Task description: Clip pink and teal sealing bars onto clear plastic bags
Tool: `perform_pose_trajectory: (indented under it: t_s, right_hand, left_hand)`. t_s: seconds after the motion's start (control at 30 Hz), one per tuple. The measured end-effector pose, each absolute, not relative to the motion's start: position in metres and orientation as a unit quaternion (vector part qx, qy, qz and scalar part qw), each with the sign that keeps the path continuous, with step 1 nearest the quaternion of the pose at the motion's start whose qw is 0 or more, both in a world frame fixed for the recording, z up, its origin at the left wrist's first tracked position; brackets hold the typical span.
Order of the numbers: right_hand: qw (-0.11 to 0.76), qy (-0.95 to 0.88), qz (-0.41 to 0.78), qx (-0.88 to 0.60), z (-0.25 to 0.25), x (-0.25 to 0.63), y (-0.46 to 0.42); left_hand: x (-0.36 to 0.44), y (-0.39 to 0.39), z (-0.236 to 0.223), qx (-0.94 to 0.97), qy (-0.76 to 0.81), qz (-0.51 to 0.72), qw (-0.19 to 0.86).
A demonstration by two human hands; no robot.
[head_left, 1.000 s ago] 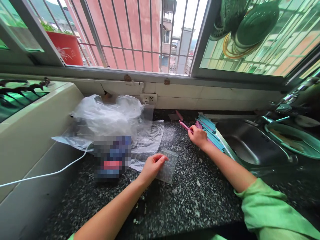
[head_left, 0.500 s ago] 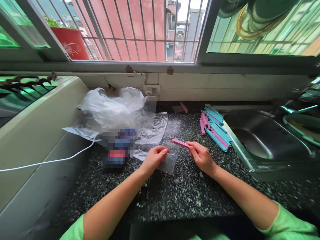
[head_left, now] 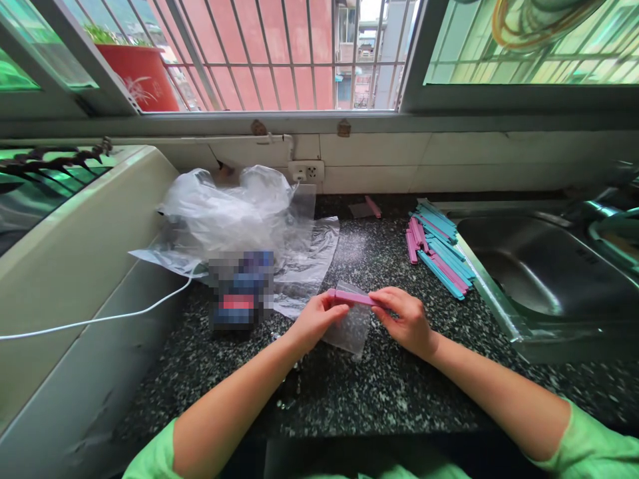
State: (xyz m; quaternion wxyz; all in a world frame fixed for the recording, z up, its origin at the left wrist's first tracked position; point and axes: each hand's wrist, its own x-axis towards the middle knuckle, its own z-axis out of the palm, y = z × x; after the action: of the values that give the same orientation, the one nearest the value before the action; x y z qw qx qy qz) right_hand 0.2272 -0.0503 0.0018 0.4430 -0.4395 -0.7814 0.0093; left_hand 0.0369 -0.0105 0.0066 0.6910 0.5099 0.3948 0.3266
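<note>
A slim, straight pink strip (head_left: 355,299) is held nearly level, its ends directed toward nine and three o'clock. Partly overlapped by it, a small transparent bag (head_left: 350,331) is extended toward six o'clock.

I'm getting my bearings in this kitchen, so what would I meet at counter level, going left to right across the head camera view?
Cream-coloured unit, crumpled clear plastic, small clear bag, pile of pink and blue strips, metal sink.
</note>
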Motion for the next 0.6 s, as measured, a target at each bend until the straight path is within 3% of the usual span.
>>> perform_pose_trajectory:
  t_s: [0.37, 0.6]
  right_hand:
    - [0.456, -0.751, 0.089, -0.469, 0.0035, 0.233, -0.0509]
    - [0.449, -0.765, 0.093, -0.451, 0.0055, 0.2318, -0.0521]
  left_hand:
    - [0.033, -0.0054, 0.0089, 0.466, 0.42, 0.421, 0.654]
    - [0.0323, -0.0076, 0.0037, 0.521, 0.424, 0.391, 0.629]
